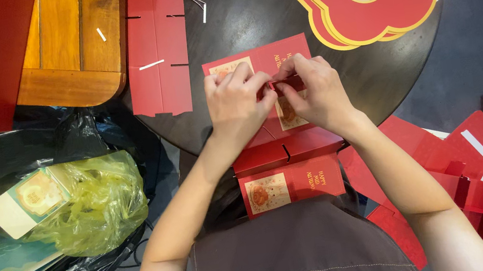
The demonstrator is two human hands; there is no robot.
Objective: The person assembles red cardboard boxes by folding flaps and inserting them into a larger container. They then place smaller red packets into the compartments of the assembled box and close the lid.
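Head view shows both of your hands meeting over a flat red cardboard box blank (279, 118) that lies partly on the dark round table (369, 69) and hangs over its near edge toward your lap. Your left hand (237, 102) is curled, its fingertips (262, 83) pressed together on a small red flap at the middle of the blank, and your right hand (316, 91) comes from the other side, its fingertips (283, 74) pinching the same flap, so the two sets of fingers touch each other there. Both hands are clenched on this flap, not loose. Under your fingers the blank shows a cream picture panel, and below your wrists the same blank goes on with a folded red band and a second picture panel close to your brown apron (294, 253). Beyond your left fingers, well apart, another flat red blank with slots (158, 47) lies over the table edge, with small white paper strips (200, 7) near it. Far beyond your right fingers a stack of red shaped cards with yellow border (380, 5) rests on the table. Outside your left forearm there is a black bag (37, 143) holding a yellow-green plastic bag (101, 203) and a small cream box (27, 204). Outside your right forearm more red folded box parts (477, 179) lie low by the floor.
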